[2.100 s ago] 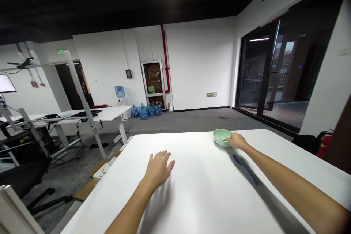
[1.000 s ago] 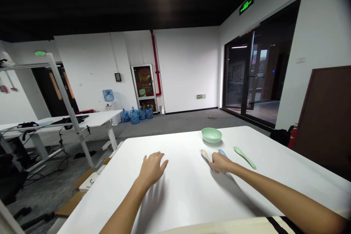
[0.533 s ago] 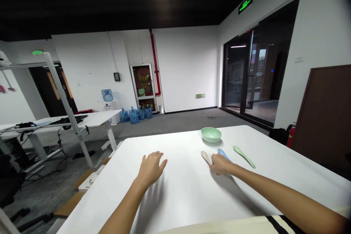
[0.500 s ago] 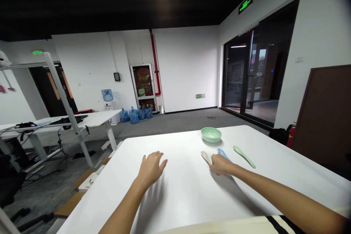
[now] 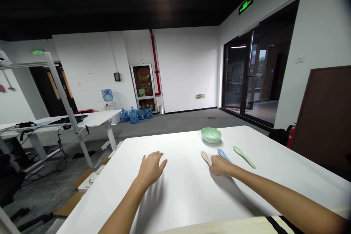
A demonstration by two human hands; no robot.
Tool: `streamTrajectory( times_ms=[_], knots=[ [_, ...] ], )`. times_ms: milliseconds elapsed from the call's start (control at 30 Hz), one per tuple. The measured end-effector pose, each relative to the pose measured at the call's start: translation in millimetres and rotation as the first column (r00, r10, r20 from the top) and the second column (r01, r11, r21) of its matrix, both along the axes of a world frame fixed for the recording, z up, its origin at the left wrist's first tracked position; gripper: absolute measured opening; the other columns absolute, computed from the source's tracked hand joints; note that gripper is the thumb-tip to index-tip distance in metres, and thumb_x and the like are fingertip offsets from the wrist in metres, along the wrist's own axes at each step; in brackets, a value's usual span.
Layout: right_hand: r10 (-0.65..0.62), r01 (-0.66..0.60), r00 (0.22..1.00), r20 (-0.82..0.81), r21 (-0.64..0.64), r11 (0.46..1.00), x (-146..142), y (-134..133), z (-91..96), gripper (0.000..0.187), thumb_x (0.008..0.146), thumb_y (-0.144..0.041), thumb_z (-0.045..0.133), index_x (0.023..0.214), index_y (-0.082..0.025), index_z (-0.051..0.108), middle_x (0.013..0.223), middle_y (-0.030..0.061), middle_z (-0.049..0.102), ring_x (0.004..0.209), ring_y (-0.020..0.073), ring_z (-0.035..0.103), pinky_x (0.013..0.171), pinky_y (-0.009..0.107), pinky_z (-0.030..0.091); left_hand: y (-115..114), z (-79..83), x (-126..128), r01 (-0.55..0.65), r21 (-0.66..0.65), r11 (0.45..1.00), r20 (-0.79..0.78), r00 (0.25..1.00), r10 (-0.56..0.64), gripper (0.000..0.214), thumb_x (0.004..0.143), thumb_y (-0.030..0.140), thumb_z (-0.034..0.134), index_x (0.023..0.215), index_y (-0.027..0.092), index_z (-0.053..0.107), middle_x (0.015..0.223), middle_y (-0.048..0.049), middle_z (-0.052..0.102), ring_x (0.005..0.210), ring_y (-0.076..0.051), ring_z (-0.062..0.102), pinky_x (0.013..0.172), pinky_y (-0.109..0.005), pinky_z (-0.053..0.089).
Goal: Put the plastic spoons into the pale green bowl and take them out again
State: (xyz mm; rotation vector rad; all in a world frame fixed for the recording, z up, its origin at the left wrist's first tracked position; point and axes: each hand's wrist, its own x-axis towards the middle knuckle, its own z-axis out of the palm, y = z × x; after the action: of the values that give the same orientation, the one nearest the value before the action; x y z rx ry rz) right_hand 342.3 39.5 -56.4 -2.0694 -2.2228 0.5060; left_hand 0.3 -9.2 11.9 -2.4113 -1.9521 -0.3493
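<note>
My right hand [image 5: 220, 165] is closed in a pinch at the handle of a beige spoon [image 5: 205, 157], whose bowl end points away from me. The fingers hide the rest of that handle. Just beyond my knuckles, a blue spoon [image 5: 224, 154] lies partly behind the hand. Farther right rests a light green spoon [image 5: 244, 157], fully visible and untouched. A green bowl [image 5: 211, 136] stands upright near the table's far edge, behind the spoons. My left hand [image 5: 153, 168] hovers palm down over the left part of the table, fingers spread, holding nothing.
The white table [image 5: 181, 190] has rounded far corners. To the left are a metal frame post [image 5: 64, 98], another white desk [image 5: 101, 117] with cables, and cardboard [image 5: 68, 203] on the floor. Blue water jugs [image 5: 134, 115] stand by the far wall.
</note>
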Motion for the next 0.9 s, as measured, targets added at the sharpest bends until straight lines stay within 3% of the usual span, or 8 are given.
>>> streamTrajectory(
  times_ms=[333, 533, 667, 900],
  knots=[
    [-0.089, 0.084, 0.995, -0.054, -0.087, 0.993, 13, 7, -1.2, 0.012, 0.083, -0.016, 0.06, 0.074, -0.012, 0.067, 0.055, 0.0035, 0.058, 0.043, 0.0165, 0.054, 0.048, 0.029, 0.044, 0, -0.8, -1, 0.002, 0.009, 1.0, -0.002, 1.0, -0.002, 0.047, 0.106, 0.043, 0.041, 0.143, 0.024, 0.064, 0.156, -0.0126, 0.06, 0.147, -0.03, 0.053, 0.125, -0.059, 0.033],
    [-0.151, 0.151, 0.988, -0.008, -0.047, 0.987, 31, 10, 1.6, 0.009, 0.087, -0.017, 0.06, 0.083, -0.012, 0.065, 0.071, 0.0074, 0.065, 0.047, 0.0165, 0.057, 0.05, 0.03, 0.042, 0, -1.2, 0, -0.003, 0.007, 1.0, -0.006, 1.0, 0.003, 0.047, 0.106, 0.043, 0.041, 0.144, 0.025, 0.063, 0.156, -0.0116, 0.06, 0.147, -0.03, 0.053, 0.126, -0.059, 0.033],
    [-0.181, 0.179, 0.983, -0.018, -0.081, 0.98, 36, 9, 4.1, 0.005, 0.088, -0.017, 0.06, 0.087, -0.013, 0.063, 0.067, 0.0064, 0.064, 0.045, 0.0166, 0.056, 0.052, 0.03, 0.044, 0, -1.1, -1, -0.002, 0.0, 1.0, -0.005, 1.0, 0.002, 0.047, 0.106, 0.043, 0.042, 0.144, 0.025, 0.063, 0.156, -0.0116, 0.06, 0.148, -0.03, 0.052, 0.126, -0.06, 0.033],
    [-0.207, 0.204, 0.978, -0.019, -0.106, 0.973, 39, 7, 6.9, 0.007, 0.084, -0.014, 0.061, 0.079, -0.018, 0.058, 0.065, 0.0089, 0.064, 0.048, 0.0206, 0.059, 0.056, 0.035, 0.048, 0, -0.7, -1, -0.005, 0.007, 1.0, -0.015, 1.0, 0.005, 0.046, 0.106, 0.043, 0.043, 0.143, 0.026, 0.064, 0.155, -0.011, 0.061, 0.147, -0.03, 0.053, 0.125, -0.059, 0.034]
  ],
)
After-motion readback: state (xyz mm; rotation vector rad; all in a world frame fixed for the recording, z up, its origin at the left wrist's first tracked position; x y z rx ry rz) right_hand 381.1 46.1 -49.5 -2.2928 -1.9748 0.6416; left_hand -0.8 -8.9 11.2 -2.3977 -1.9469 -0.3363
